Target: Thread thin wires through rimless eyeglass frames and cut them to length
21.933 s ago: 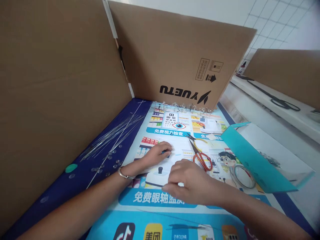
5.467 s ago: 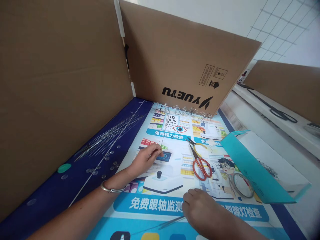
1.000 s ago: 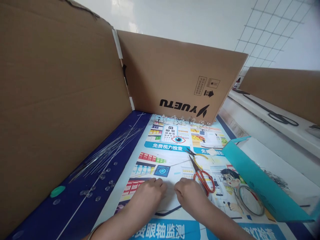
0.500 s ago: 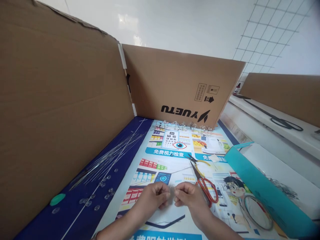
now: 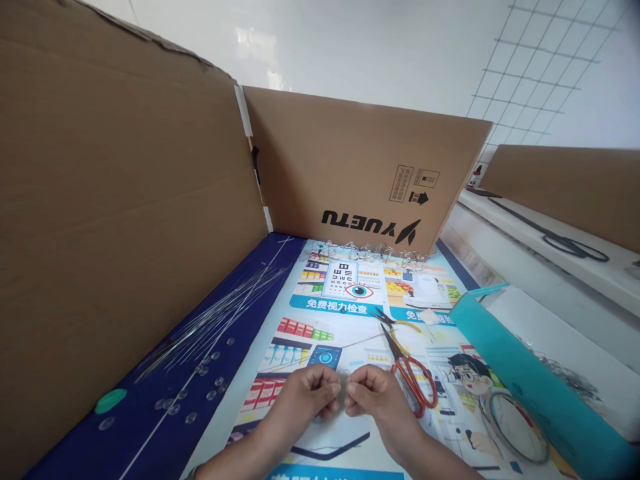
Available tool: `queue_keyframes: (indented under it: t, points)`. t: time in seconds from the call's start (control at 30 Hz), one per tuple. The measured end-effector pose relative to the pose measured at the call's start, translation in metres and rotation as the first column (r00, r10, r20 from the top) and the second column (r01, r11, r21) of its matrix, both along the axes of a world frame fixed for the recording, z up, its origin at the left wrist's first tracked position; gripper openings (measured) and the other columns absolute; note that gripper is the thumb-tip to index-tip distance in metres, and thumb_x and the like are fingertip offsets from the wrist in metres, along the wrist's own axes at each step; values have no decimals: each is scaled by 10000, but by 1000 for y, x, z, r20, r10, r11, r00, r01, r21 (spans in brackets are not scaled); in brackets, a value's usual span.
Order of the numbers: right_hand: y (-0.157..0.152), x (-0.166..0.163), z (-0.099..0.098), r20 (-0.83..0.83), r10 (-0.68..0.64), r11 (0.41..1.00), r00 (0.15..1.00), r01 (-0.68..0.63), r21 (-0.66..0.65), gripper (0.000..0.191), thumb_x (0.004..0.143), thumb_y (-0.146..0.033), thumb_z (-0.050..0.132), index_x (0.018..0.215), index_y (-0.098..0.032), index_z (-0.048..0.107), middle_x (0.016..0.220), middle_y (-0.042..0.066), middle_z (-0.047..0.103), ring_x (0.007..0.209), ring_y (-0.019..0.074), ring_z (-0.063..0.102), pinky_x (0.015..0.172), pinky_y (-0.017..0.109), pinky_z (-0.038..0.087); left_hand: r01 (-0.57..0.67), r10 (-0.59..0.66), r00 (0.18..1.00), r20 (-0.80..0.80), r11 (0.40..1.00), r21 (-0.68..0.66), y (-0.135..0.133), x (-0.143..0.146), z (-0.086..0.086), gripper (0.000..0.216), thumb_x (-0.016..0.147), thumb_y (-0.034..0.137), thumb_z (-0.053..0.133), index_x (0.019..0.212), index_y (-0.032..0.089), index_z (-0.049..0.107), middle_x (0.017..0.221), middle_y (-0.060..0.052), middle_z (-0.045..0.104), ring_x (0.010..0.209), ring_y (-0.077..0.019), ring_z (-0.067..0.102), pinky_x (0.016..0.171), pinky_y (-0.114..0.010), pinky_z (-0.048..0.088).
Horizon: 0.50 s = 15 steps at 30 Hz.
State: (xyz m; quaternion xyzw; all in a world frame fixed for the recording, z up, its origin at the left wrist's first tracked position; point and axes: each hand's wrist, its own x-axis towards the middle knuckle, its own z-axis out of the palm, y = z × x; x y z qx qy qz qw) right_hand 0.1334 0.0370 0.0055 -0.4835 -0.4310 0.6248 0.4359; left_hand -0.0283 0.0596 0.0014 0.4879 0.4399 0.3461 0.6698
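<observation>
I see both hands low in the middle of the worktop, knuckles up and almost touching each other. The left hand point(image 5: 306, 395) and the right hand point(image 5: 374, 400) each have their fingers curled in, thumb against forefinger. They pinch a fine wire piece point(image 5: 343, 387) in the small gap between them (it is too thin for me to tell its shape). That piece is held just above the printed poster point(image 5: 325, 308) that covers most of the worktop.

Just right of the right hand lie red-handled scissors point(image 5: 414, 381), nearly touching the knuckles, with the blades pointing away from me. Beyond their tips sits a small pair of yellow-handled pliers point(image 5: 396, 321). 1 long wire point(image 5: 350, 346) lies slantwise across the poster just behind both hands. Farther right a clear tape ring point(image 5: 517, 427) lies flat, and a teal folder point(image 5: 525, 373) stands tilted along that edge, closing off the right side.

To the left, on the dark blue strip point(image 5: 150, 427), a bundle of straight wires point(image 5: 220, 321) fans out. Clear beads point(image 5: 200, 383) are scattered at its near end, and a green disc point(image 5: 110, 401) lies nearer the left cardboard wall point(image 5: 125, 200). A second cardboard panel point(image 5: 360, 173) stands across the back, with clear bits point(image 5: 367, 251) heaped along its foot. Black scissors point(image 5: 575, 245) rest on the white ledge point(image 5: 525, 227) well apart to the right.
</observation>
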Motion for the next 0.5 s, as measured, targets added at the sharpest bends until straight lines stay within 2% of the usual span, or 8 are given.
queue_keyframes:
  t: [0.33, 0.5]
  points:
    - [0, -2, 2, -10, 3, 1000, 1000, -3, 25, 194, 735, -302, 664, 715, -134, 570, 609, 21, 625, 564, 120, 569, 574, 263, 467, -24, 24, 1000, 18, 1000, 6, -2, 3, 3, 237, 706, 330, 633, 640, 131, 523, 547, -9, 594, 450, -91, 485, 475, -219, 369]
    - [0, -2, 0, -7, 7, 1000, 1000, -7, 25, 202, 732, -311, 664, 716, -136, 565, 605, 17, 623, 562, 120, 568, 572, 258, 463, -22, 22, 1000, -2, 1000, 21, -3, 2, -2, 239, 690, 330, 645, 633, 140, 512, 524, 2, 581, 429, -90, 478, 451, -211, 349]
